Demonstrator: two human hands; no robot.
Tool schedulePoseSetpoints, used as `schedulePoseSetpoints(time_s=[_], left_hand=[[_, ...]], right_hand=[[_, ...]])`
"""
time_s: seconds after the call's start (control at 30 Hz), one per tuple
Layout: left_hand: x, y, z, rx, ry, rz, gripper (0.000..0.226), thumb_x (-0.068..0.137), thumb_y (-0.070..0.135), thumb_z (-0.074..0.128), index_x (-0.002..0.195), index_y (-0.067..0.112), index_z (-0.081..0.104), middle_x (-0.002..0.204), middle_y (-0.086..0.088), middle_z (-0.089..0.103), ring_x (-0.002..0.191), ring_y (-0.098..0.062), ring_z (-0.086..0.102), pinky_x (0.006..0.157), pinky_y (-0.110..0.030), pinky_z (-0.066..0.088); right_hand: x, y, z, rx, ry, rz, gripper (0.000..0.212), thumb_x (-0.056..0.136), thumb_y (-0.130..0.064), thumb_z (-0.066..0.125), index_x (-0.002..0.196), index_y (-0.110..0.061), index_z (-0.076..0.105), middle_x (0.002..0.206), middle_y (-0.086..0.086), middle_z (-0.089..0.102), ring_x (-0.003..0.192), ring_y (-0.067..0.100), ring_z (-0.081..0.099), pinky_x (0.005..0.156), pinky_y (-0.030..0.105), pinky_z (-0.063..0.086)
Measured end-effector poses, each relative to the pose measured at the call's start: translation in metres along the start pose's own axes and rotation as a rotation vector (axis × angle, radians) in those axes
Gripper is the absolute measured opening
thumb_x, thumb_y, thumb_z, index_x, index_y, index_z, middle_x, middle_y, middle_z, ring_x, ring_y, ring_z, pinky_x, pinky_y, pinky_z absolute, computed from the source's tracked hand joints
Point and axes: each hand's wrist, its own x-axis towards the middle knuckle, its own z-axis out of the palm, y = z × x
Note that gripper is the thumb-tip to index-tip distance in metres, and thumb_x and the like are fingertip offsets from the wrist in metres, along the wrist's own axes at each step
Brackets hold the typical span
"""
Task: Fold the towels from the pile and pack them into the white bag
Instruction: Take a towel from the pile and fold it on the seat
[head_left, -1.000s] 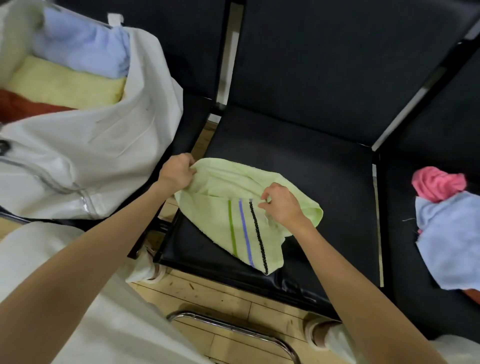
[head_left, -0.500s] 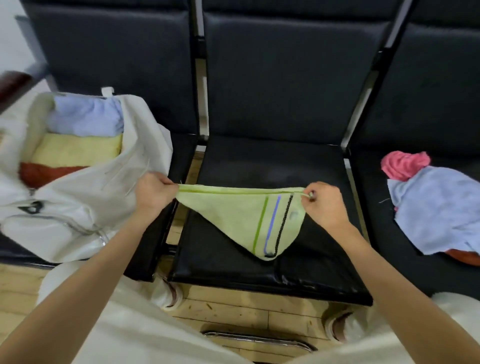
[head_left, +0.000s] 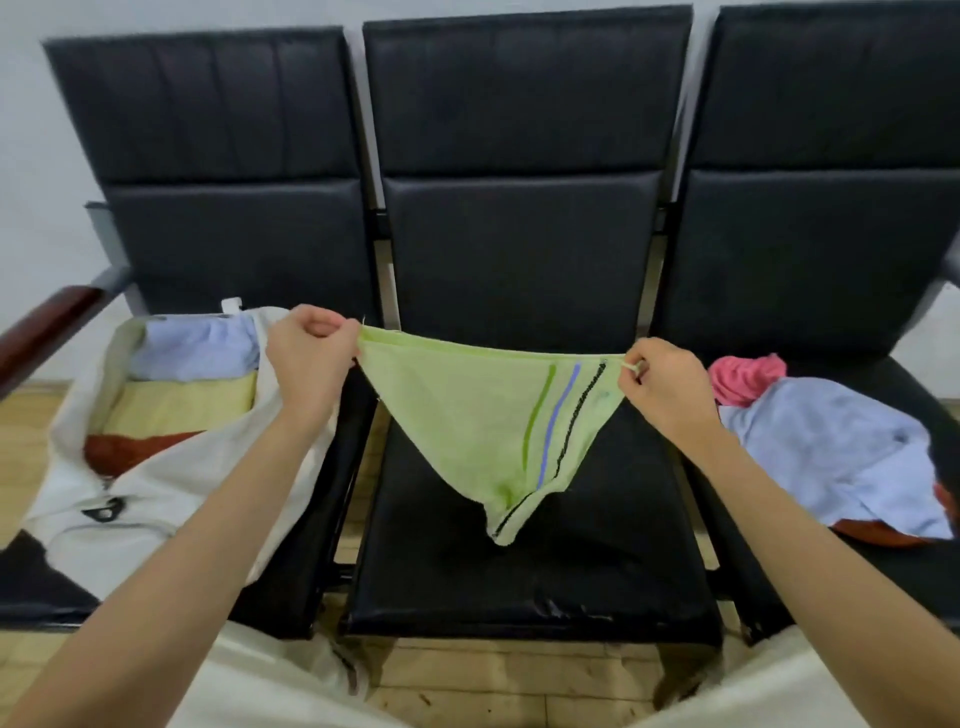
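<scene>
A light green towel with green, blue and black stripes hangs in the air over the middle seat, stretched by two corners and sagging to a point. My left hand pinches its left corner. My right hand pinches its right corner. The white bag lies open on the left seat, holding folded blue, yellow and red towels. The pile on the right seat has a light blue towel, a pink towel behind it and a red-orange one beneath.
Three black padded chairs stand joined in a row; the middle seat lies under the hanging towel. A dark wooden armrest sits at the far left. Wooden floor shows below the seats.
Both hands lifted the green towel off the middle seat and spread apart, stretching its top edge taut. The view tilted up, showing the chair backs.
</scene>
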Motion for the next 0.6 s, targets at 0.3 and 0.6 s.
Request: schedulePoseSetpoints(time_s=[0.3, 0.6], left_hand=[[0.019, 0.052, -0.006, -0.065, 0.123, 0.031, 0.009, 0.069, 0.013, 0.058, 0.075, 0.016, 0.065, 0.072, -0.013, 0.068, 0.066, -0.018, 0.063, 0.071, -0.036, 0.057], [0.025, 0.043, -0.004, 0.008, 0.097, -0.042, 0.008, 0.081, 0.011, 0.058, 0.087, 0.010, 0.063, 0.065, -0.001, 0.061, 0.062, -0.018, 0.060, 0.063, -0.032, 0.052]], right_hand=[[0.015, -0.026, -0.041, 0.041, 0.045, 0.048, 0.010, 0.079, -0.010, 0.060, 0.080, -0.015, 0.052, 0.070, -0.007, 0.050, 0.068, 0.014, 0.049, 0.058, 0.032, 0.040], [0.016, -0.030, -0.057, 0.365, -0.002, 0.088, 0.015, 0.082, -0.002, 0.061, 0.082, -0.016, 0.066, 0.073, -0.005, 0.063, 0.049, 0.014, 0.063, 0.051, 0.026, 0.055]])
